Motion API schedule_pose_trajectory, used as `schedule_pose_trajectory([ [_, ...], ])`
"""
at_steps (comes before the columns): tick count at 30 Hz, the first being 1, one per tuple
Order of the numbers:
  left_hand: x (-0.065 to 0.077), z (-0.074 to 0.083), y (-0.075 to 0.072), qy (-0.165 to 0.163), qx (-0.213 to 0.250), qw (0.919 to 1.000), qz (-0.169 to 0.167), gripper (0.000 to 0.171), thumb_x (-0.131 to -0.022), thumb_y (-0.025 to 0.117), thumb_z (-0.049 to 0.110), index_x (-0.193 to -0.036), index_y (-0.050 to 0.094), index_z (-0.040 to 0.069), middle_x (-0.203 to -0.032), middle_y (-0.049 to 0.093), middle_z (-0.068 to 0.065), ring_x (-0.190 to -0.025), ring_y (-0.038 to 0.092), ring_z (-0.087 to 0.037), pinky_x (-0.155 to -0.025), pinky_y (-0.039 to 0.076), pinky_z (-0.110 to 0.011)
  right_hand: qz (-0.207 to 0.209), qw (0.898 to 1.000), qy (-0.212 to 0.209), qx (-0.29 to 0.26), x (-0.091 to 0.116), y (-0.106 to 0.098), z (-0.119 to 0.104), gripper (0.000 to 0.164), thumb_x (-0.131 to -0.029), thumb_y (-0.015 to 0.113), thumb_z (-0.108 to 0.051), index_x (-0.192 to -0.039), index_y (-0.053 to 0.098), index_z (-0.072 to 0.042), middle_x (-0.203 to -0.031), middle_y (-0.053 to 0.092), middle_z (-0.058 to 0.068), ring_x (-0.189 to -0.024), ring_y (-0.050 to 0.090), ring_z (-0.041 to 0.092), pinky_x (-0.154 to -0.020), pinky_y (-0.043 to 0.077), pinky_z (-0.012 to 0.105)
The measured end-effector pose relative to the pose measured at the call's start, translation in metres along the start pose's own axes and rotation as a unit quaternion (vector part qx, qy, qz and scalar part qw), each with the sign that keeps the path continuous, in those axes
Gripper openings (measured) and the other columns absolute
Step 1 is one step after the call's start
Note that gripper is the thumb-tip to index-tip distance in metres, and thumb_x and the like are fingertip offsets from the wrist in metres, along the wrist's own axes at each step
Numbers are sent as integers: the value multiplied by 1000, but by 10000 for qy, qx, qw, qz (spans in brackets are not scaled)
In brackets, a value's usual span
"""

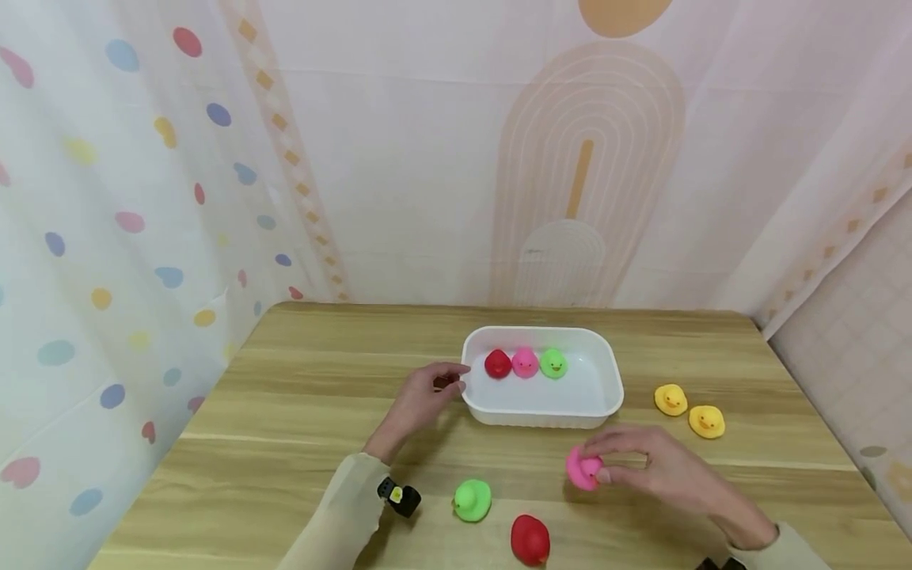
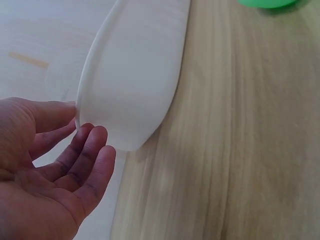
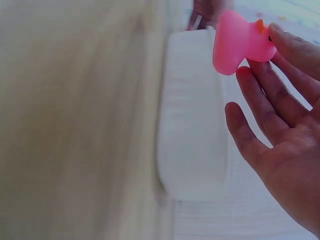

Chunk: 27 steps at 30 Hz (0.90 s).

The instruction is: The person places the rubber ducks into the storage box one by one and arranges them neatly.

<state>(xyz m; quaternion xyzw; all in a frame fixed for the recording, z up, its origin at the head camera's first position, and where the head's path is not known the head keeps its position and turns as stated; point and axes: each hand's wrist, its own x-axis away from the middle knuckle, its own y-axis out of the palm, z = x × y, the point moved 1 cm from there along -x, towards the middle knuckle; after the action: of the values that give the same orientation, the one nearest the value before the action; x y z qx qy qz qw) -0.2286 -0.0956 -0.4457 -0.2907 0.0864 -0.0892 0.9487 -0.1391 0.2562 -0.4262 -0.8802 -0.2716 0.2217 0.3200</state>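
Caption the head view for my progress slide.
Right hand pinches a pink duck near the tray holding three ducks; left hand touches the tray's left end.

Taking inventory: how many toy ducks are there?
8: red duck, pink duck and green duck in the tray; second pink duck in the right hand; second green duck and second red duck on the table; two yellow ducks right of the tray.

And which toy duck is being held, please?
The pink duck pinched by the right hand is the only one held; the other pink duck sits in the white tray, between a red duck and a green duck.
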Motion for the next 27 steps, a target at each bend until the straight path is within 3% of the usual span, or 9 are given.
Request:
schedule_pose_trajectory([
  [6, 0, 1, 1, 67, 43, 10000, -9, 25, -99, 68, 8, -123, 74, 4, -112, 70, -9, -98, 65, -23, -85, 57, -38, 409, 9974, 562, -205, -8, -15, -5, 22, -95, 77, -26, -116, 78, -31, -116, 72, -14, -110, 66, 9, -94, 54, 36],
  [9, 0, 0, 0, 31, 45, 10000, -13, 25, -98, 69, 7, -123, 74, 4, -111, 70, -9, -98, 65, -23, -86, 57, -38, 578, 9960, 641, -212, -14, -22, -4, 21, -95, 76, -24, -116, 78, -29, -115, 73, -14, -110, 67, 10, -92, 56, 40],
  [15, 0, 1, -1, -8, 89, 10000, 23, 26, -98, 68, 7, -123, 74, 4, -108, 70, -8, -98, 64, -23, -84, 57, -37, 940, 9901, 1038, -97, -24, -35, -1, 22, -97, 75, -30, -118, 76, -33, -119, 72, -15, -118, 64, 13, -96, 54, 47],
  [20, -1, 1, -1, -73, 85, 9999, 44, 26, -99, 68, 7, -124, 74, 5, -108, 70, -8, -97, 64, -22, -84, 57, -36, 1150, 9845, 1322, -121, -29, -42, 5, 25, -99, 72, -32, -123, 76, -28, -129, 70, -4, -126, 60, 24, -100, 50, 55],
  [27, 0, 3, 0, -110, 40, 9999, 28, 27, -99, 68, 7, -125, 73, 4, -108, 69, -8, -97, 63, -23, -83, 57, -36, 1324, 9812, 1399, -154, -41, -51, 18, 31, -100, 71, -32, -126, 75, -16, -132, 69, 8, -129, 58, 35, -102, 48, 59],
])
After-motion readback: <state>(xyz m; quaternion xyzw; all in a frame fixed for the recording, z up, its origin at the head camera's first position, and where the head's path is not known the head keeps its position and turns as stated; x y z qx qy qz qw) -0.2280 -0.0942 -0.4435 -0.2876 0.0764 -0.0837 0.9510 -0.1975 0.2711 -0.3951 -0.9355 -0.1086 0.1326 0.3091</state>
